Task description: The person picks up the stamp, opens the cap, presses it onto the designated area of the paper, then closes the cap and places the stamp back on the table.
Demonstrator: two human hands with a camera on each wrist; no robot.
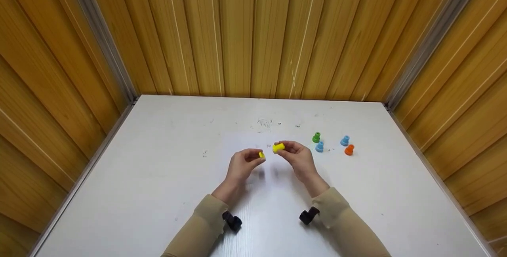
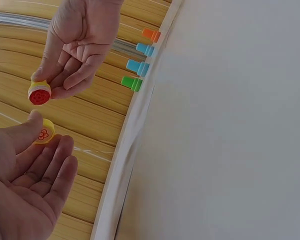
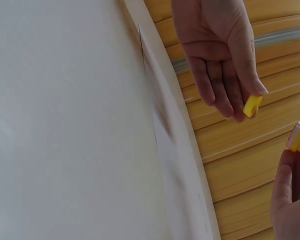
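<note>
Between thumb and finger, my left hand (image 1: 240,166) pinches a small round yellow cap (image 1: 262,155). A red flower shows on the cap's flat side in the left wrist view (image 2: 44,133). My right hand (image 1: 300,161) holds a yellow toy stamp (image 1: 279,147) by its body, its red patterned face (image 2: 39,96) uncovered and turned toward the left hand. Cap and stamp are a short gap apart, both raised above the white table. In the right wrist view the stamp (image 3: 297,137) is cut by the frame's edge.
Right of the hands stand several stamps: a green one (image 1: 316,137), two blue ones (image 1: 319,146) and an orange one (image 1: 349,150). Under the hands a white sheet of paper (image 1: 233,140) lies on the white table (image 1: 130,177). Wood-patterned panels (image 1: 245,35) enclose the table's back and sides.
</note>
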